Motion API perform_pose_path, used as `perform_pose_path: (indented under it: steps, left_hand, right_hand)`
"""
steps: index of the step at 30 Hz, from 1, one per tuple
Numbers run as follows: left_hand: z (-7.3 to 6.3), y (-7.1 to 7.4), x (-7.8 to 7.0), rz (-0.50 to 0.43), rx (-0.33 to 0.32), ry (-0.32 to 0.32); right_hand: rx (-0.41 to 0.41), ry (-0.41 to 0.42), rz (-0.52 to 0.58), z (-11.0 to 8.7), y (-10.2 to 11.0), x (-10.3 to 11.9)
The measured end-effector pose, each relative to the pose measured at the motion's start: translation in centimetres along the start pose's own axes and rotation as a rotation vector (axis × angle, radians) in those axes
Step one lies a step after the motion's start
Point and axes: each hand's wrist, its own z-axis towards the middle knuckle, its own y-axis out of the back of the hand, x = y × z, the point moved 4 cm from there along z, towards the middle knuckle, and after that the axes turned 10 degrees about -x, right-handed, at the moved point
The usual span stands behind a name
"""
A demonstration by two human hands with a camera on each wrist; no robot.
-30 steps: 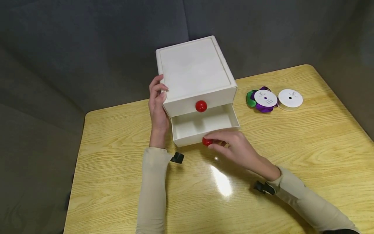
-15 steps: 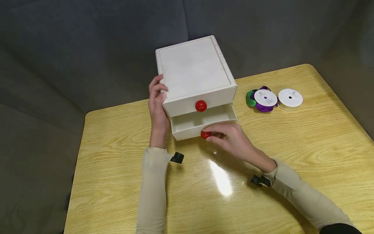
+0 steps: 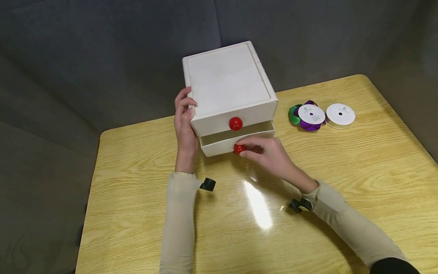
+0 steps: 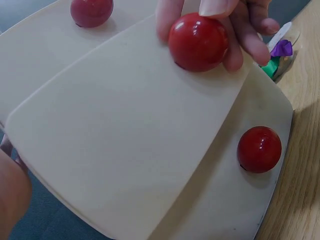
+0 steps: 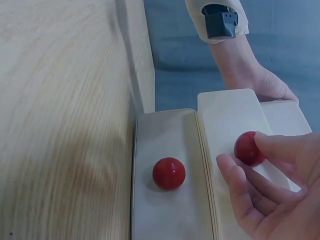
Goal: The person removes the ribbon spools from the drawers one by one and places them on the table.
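Observation:
A white drawer cabinet [image 3: 227, 80] with red ball knobs stands at the back of the table. My left hand [image 3: 184, 121] holds its left side, fingers bent over the top edge. Below the upper drawer, a middle drawer [image 3: 219, 147] is partly pulled out, with a narrow strip of its inside showing. My right hand [image 3: 268, 154] pinches that drawer's red knob [image 3: 238, 148] between thumb and fingers, also seen close in the left wrist view. A bottom drawer [image 5: 165, 135] with its own knob [image 5: 169, 173] is pushed in and shows only in the wrist views.
Right of the cabinet lie two white ribbon spools; the nearer spool [image 3: 311, 114] rests on purple and green ribbon [image 3: 294, 115], beside the other spool [image 3: 340, 115]. The wooden table [image 3: 137, 198] meets a dark curtain [image 3: 119, 57] behind.
The middle drawer has slid inward toward the cabinet, with my right hand moving forward on its knob. My left hand and the cabinet have stayed in place.

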Motion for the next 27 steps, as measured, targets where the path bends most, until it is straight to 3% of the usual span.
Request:
perform_pose_path:
  steps: [11,27]
  left_hand:
    - [0.0,0.1,0.0,-0.002,-0.002,-0.003]
    - [-0.1,0.0,-0.1,0.013,-0.008,-0.017]
  right_hand:
    - [-0.002,-0.129,0.071,1.1,-0.2,-0.9]
    - [-0.073,-0.083,0.012,1.8,-0.3,-1.1]
